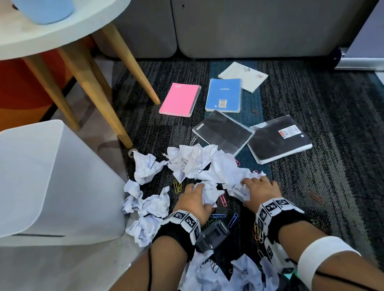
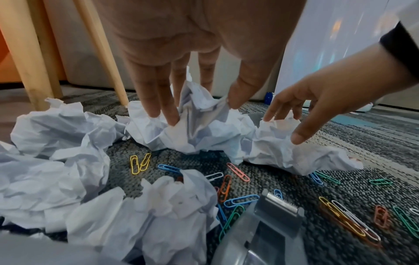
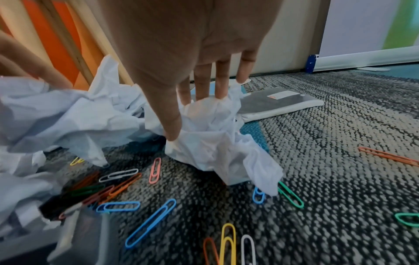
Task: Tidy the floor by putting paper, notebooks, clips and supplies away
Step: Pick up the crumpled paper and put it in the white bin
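Five notebooks (image 1: pixel 225 129) on carpet: one pink, one blue, one white, two black. Left hand (image 1: pixel 193 201) and right hand (image 1: pixel 259 189), side by side, each grip one crumpled paper ball (image 1: pixel 209 193)

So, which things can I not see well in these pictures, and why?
- White bin, head view: the opening is not visible, so its contents are hidden.
- Blue container on the round table: cut off by the top edge.
- Grey tape dispenser: partly hidden by the left hand.
- Pink notebook: cover text too small.
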The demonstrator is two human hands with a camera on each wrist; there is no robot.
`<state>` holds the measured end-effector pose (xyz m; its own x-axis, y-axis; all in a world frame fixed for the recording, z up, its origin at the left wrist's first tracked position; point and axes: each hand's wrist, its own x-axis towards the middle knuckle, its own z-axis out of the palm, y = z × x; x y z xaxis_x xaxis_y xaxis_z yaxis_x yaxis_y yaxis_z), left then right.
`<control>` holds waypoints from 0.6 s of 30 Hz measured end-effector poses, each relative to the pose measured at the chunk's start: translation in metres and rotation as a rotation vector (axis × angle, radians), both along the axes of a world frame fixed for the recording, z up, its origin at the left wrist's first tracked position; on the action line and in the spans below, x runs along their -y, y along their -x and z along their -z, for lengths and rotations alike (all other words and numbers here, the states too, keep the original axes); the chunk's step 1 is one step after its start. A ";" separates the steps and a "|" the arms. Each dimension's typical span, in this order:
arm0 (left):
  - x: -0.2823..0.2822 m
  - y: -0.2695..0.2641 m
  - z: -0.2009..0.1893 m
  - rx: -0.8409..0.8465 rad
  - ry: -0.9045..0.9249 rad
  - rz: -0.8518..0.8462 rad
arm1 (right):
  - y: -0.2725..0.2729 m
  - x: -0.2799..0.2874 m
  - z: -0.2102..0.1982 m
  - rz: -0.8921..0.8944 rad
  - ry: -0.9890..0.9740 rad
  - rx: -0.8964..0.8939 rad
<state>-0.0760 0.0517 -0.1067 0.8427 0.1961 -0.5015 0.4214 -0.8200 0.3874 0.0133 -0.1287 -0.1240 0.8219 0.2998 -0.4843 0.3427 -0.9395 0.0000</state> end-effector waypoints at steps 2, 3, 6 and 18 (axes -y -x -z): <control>0.001 0.002 -0.003 0.007 0.006 -0.013 | 0.003 0.000 0.007 0.012 -0.001 0.022; 0.001 0.003 -0.005 0.014 0.009 -0.021 | 0.003 0.001 0.009 0.021 -0.001 0.029; 0.001 0.003 -0.011 0.040 0.004 -0.028 | 0.002 0.005 0.010 0.029 0.003 0.045; -0.008 0.005 -0.061 0.183 0.006 -0.119 | -0.017 -0.022 -0.059 0.091 -0.012 0.043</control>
<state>-0.0806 0.0596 -0.0460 0.8909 0.2968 -0.3437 0.4370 -0.7664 0.4708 0.0299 -0.1064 -0.0651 0.8661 0.2289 -0.4445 0.2562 -0.9666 0.0013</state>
